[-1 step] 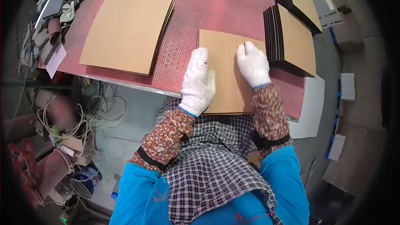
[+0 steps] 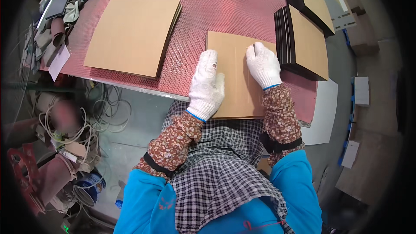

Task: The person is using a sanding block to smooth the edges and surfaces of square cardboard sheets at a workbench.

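Work on the brown panel (image 2: 236, 91), positioned beneath the clenched right hand (image 2: 263, 65) (contents cannot be told) and flattened left hand (image 2: 205, 84), appears unfinished; the completion of the adjacent pile (image 2: 132, 34) leftward cannot be determined.

My right grip (image 2: 263, 65) is hiding anything it may be pinching; my left grip (image 2: 206, 86) is covering part of the brown panel (image 2: 233, 78). The red worktop (image 2: 208, 4) is running off the top; lower left, a reddish shape (image 2: 66, 116) is showing blurred.
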